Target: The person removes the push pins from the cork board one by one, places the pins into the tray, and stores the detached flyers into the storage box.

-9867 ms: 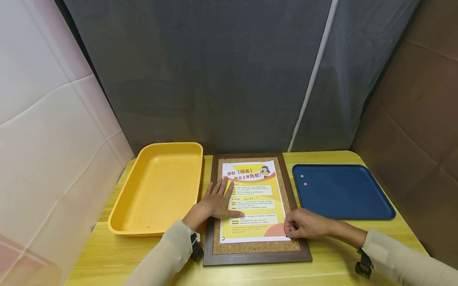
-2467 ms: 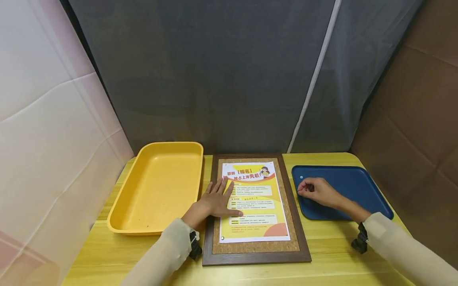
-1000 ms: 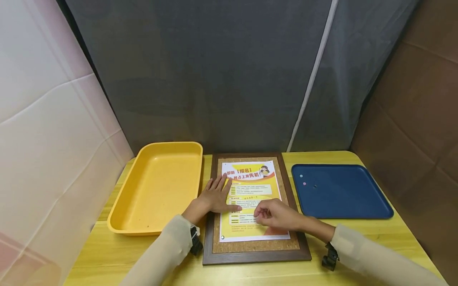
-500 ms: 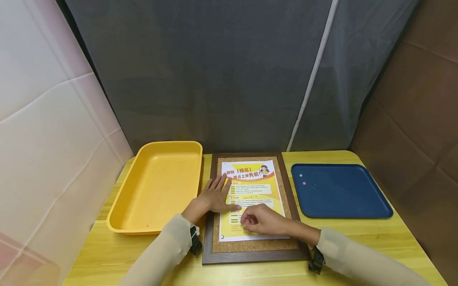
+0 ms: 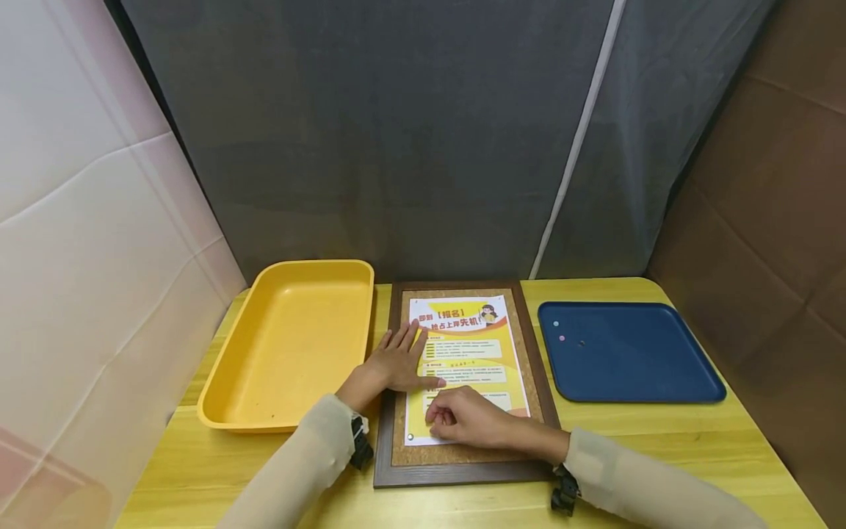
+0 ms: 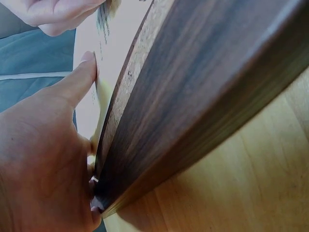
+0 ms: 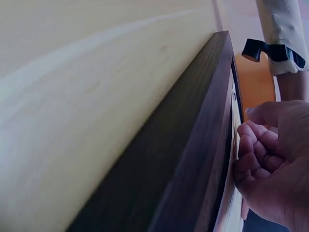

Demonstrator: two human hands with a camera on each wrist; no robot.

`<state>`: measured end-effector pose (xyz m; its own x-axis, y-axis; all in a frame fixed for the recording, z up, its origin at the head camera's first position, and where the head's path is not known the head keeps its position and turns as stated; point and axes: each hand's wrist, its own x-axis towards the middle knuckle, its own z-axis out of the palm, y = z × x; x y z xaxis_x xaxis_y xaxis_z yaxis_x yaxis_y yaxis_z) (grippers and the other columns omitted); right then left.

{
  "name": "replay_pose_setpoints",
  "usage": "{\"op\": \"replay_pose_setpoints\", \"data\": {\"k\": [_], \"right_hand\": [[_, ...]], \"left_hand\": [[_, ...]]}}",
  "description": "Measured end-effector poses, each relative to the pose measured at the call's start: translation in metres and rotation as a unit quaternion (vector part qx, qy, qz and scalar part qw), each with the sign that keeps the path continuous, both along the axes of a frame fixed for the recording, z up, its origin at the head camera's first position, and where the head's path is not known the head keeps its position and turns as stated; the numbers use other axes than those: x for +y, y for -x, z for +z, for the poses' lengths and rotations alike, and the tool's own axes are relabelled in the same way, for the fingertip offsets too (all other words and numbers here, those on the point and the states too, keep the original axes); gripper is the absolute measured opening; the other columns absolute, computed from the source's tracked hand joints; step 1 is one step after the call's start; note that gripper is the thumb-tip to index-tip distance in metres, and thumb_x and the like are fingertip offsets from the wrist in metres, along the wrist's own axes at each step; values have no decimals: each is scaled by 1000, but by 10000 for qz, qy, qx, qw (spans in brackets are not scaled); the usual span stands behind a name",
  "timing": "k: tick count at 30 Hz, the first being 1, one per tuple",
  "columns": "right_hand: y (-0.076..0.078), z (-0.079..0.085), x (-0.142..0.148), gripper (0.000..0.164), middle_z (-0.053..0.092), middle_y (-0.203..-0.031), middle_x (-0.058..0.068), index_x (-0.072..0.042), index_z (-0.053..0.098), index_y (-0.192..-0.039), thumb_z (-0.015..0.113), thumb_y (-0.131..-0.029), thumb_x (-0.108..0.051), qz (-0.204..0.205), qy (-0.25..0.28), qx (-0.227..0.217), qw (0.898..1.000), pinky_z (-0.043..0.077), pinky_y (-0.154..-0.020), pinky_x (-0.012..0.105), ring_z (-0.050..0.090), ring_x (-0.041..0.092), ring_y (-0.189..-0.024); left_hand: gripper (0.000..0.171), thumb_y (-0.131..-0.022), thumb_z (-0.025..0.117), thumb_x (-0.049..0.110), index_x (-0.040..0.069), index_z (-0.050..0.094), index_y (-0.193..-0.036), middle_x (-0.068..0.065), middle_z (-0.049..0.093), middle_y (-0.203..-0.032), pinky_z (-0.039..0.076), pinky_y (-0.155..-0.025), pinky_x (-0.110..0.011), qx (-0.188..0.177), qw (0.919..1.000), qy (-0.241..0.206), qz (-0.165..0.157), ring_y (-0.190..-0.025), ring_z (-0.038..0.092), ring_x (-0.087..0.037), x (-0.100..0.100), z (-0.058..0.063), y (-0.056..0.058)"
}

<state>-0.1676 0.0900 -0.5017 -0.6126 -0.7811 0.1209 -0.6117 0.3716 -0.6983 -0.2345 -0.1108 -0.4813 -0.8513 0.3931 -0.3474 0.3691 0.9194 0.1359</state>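
Note:
A yellow-and-white printed poster [image 5: 492,349] lies on a cork board [image 5: 423,455] in a dark brown wooden frame. My left hand [image 5: 395,367] rests flat on the poster's left side, fingers spread and thumb pointing right. Over its lower part hovers my right hand [image 5: 471,419], fingers curled and thumb apart from them, holding nothing that shows. Left of its fingertips, a small round pushpin [image 5: 410,437] sits in the poster's bottom left corner. The right wrist view shows the curled right fingers [image 7: 256,145] close to the board's surface.
On the left stands a yellow tray [image 5: 284,415] with raised walls. To the right, a dark blue tray [image 5: 634,360] bears a pale pin [image 5: 556,324], a pink pin [image 5: 562,339] and a small dark one [image 5: 582,343]. Grey sheeting [image 5: 396,147] closes the back.
Earlier my right hand was at the poster's bottom right corner, then over the blue tray, where a third small pin now lies. It has since moved left across the poster. The left hand stays put.

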Motion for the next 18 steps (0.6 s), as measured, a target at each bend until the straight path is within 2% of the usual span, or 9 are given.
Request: {"op": "replay_pose_setpoints", "data": {"k": [6,12,18], "right_hand": [[-4,-2,-11,8,67,-79,-7,-7,77,-96,76,-91,-1,-185,-41,53,9998,50,-64,13,51,-9,-68],[-9,-5,-19,4,67,-77,-9,-6,77,-94,79,-91,-4,-350,-108,-23,9993,50,-64,13,52,-10,-67],[-11,-7,-25,4,66,-74,-10,-6,77,-92,79,-89,-4,-482,-127,37,9988,48,-62,12,51,-10,-64]], "left_hand": [[111,-97,51,77,10,2,-171,-14,-7,-178,1,-131,-54,-37,10000,67,-53,-164,-6,-33,-2,-8,5],[106,-99,53,73,8,11,-171,-16,2,-178,8,-131,-54,53,10000,-49,-67,-165,2,-34,-2,2,1],[106,-99,52,74,8,11,-171,-16,2,-178,8,-131,-54,23,10000,-39,-74,-165,2,-34,-2,1,2]]}}
